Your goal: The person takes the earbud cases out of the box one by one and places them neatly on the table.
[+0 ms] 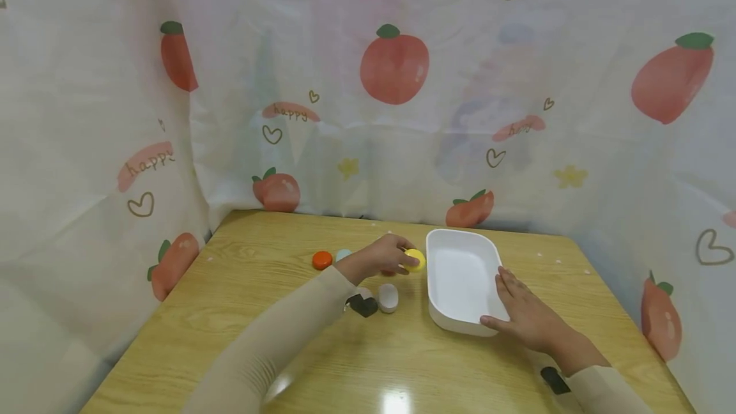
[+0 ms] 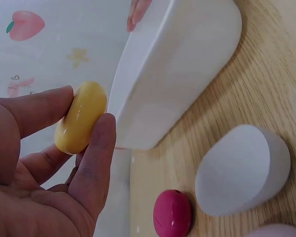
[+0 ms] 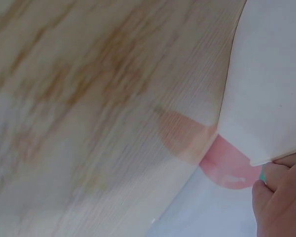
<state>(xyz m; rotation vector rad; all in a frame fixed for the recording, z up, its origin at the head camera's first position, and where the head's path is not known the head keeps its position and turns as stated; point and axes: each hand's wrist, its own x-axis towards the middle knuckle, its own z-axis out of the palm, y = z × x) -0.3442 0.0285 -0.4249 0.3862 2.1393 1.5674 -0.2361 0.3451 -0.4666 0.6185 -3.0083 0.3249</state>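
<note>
In the head view my left hand (image 1: pixel 386 255) is at the left side of a white rectangular tub (image 1: pixel 460 273) with rounded corners. Its thumb and fingers pinch a glossy yellow rounded disc (image 2: pixel 83 117) near the rim, above the table. My right hand (image 1: pixel 531 318) rests against the tub's right side, fingertips and thumb over the rim. Below the left hand, a whitish oval block (image 2: pixel 237 173) and a magenta rounded piece (image 2: pixel 172 213) lie on the table. Only part of the right hand shows in the right wrist view.
A red-orange round piece (image 1: pixel 322 260) and a pale blue one (image 1: pixel 343 255) lie left of the left hand on the wooden table (image 1: pixel 322 363). A pale pink piece (image 2: pixel 276 231) is partly cut off. A printed curtain (image 1: pixel 322 145) hangs behind the table and at both sides.
</note>
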